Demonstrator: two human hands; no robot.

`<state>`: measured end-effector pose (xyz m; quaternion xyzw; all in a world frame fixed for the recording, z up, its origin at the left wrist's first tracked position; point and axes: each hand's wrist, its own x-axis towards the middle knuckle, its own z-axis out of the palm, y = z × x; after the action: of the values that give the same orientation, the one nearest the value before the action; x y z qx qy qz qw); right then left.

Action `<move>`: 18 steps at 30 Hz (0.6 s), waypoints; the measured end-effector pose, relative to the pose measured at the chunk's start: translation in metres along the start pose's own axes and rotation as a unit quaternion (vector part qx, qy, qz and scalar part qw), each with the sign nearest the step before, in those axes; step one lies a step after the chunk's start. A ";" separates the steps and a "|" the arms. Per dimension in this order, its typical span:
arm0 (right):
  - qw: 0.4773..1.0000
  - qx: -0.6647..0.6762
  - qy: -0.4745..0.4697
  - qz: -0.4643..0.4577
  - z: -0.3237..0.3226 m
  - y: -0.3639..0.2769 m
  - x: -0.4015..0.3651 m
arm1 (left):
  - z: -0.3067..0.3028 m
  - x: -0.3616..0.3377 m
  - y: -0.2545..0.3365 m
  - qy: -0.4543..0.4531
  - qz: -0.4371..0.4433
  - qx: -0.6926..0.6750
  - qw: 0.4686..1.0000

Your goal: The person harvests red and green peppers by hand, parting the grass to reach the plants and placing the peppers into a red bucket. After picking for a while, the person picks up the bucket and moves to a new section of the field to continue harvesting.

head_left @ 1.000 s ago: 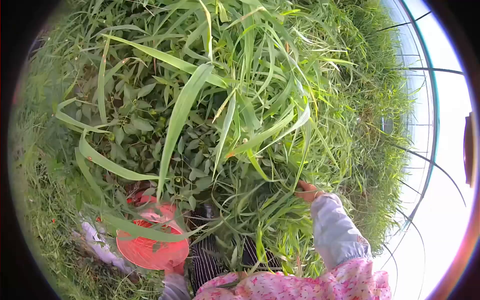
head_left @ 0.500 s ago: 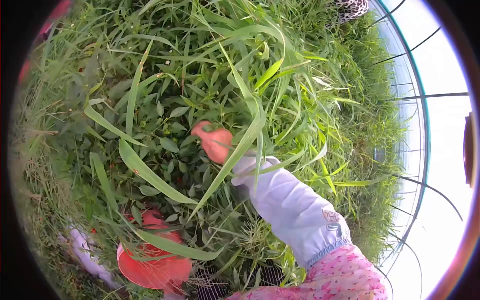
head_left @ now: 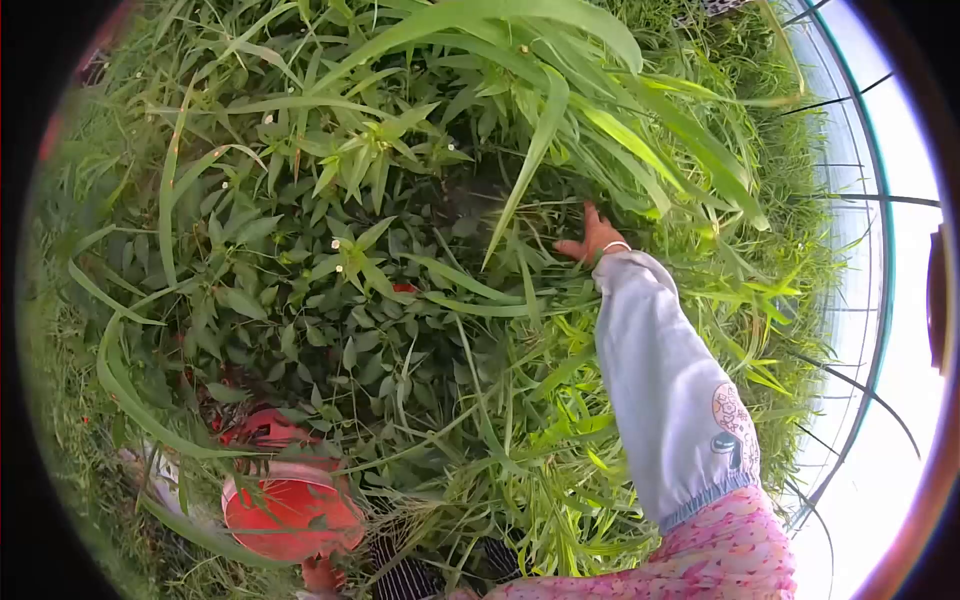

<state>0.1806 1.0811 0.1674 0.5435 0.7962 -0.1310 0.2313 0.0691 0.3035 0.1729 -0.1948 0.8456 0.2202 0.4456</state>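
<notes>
My right hand [head_left: 598, 238], in a pale sleeve cover, reaches into tall grass [head_left: 640, 130]. Its thumb points left, apart from the fingers, and the hand is open against the grass stems; blades partly cover the fingertips. Low in the view, my left hand [head_left: 322, 574] is partly seen at the lower rim of a red bucket [head_left: 290, 515], its fingers curled at the rim. The bucket is tilted, with its mouth showing a red inside and a few green blades across it. Leafy pepper plants [head_left: 340, 330] fill the middle, with a small red fruit [head_left: 405, 288] among the leaves.
Long grass blades arch over the plants. On the right runs a greenhouse wall with a curved frame [head_left: 880, 200]. Striped trousers [head_left: 400, 570] show at the bottom. Spotted cloth [head_left: 715, 6] appears at the top right. A pale object [head_left: 165, 480] lies left of the bucket.
My right hand has moved up and right from the leafy plants to the tall grass, which now bends up and right. The bucket and left hand have shifted slightly left and up in view.
</notes>
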 end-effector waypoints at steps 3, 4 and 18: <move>0.999 -0.044 -0.021 0.004 0.044 0.075 -0.003 | 0.006 -0.022 0.058 0.029 0.155 0.275 0.948; 0.998 -0.057 -0.033 0.013 0.056 0.104 -0.005 | 0.014 -0.030 0.080 0.029 0.205 0.344 0.916; 0.949 -0.039 -0.199 0.240 0.213 0.367 -0.173 | 0.347 -0.131 0.456 -0.364 0.509 -0.027 0.780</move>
<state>0.6213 0.9814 0.0887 0.6721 0.5842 -0.1456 0.4310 0.1303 0.8881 0.1984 0.3468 0.5906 0.4919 0.5376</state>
